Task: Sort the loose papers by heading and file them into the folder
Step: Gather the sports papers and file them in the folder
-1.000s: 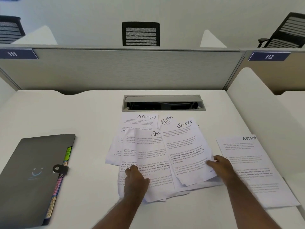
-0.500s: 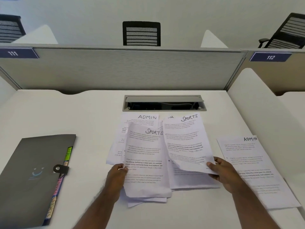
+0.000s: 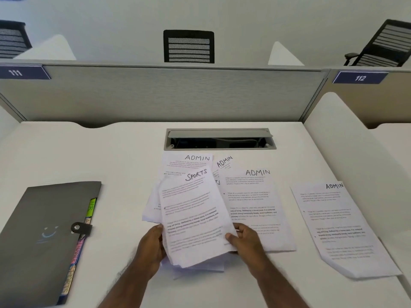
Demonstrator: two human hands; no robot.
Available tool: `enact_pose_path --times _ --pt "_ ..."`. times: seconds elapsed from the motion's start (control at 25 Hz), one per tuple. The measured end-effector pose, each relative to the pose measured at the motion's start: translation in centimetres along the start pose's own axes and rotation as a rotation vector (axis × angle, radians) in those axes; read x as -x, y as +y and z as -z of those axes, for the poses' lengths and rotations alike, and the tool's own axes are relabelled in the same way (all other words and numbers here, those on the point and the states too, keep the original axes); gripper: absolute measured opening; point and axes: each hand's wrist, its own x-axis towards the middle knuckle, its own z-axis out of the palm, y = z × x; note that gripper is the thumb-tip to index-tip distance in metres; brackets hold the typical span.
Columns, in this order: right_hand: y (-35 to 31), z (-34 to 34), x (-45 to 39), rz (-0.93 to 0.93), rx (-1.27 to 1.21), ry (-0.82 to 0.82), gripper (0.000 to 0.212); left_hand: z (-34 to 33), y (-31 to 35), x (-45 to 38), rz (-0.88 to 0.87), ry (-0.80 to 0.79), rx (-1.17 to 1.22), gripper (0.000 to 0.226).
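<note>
Both hands are gripping a thin, slightly crumpled stack of white printed sheets headed "SPORTS" (image 3: 195,216), tilted a little left and lifted off the surface (image 3: 111,152). Left hand (image 3: 151,247) is curling round the stack's lower left edge, fingers hidden behind the paper. Right hand (image 3: 245,241) is pinching the lower right edge, thumb on top, fingers underneath.

More loose sheets are lying under and behind the stack: two headed "ADMIN" at the back (image 3: 189,162), one small and skewed. A flat "ADMIN" sheet (image 3: 255,196) is lying just right of the held stack, its lower left corner under the right hand. Another "ADMIN" page (image 3: 338,223) is sitting apart on the far right, angled, its lower corner hanging past the surface edge.

Folder (image 3: 46,236) is lying closed on the left, well apart from the papers: matte dark grey, rectangular, with a strap and round snap button on its right edge and coloured tabs sticking out there.

Surface is smooth white, with a grey metal cable slot (image 3: 220,138) behind the papers.
</note>
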Motion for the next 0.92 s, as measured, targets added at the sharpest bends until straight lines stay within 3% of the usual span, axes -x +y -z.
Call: enact_pose_path --times 0.16,0.32,0.6,0.68,0.92 --pt "0.7 -1.7 0.2 0.068 0.220 -0.027 0.020 -0.1 -0.2 0.2 0.007 -0.087 -0.014 0.022" --pt "0.0 -0.5 -0.1 0.140 0.521 0.030 0.024 0.3 0.1 0.4 -0.014 -0.099 -0.087 0.035" --pt "0.6 -1.4 2.0 0.356 0.838 0.113 0.029 6.3 5.0 0.6 -0.156 -0.022 -0.029 0.040" --pt "1.1 -2.8 3.2 0.303 0.950 0.166 0.040 8.9 6.1 0.3 -0.170 0.027 -0.008 0.043" --pt "2.0 -5.0 4.0 0.185 1.205 0.159 0.096 12.3 6.5 0.9 -0.181 0.071 0.011 0.041"
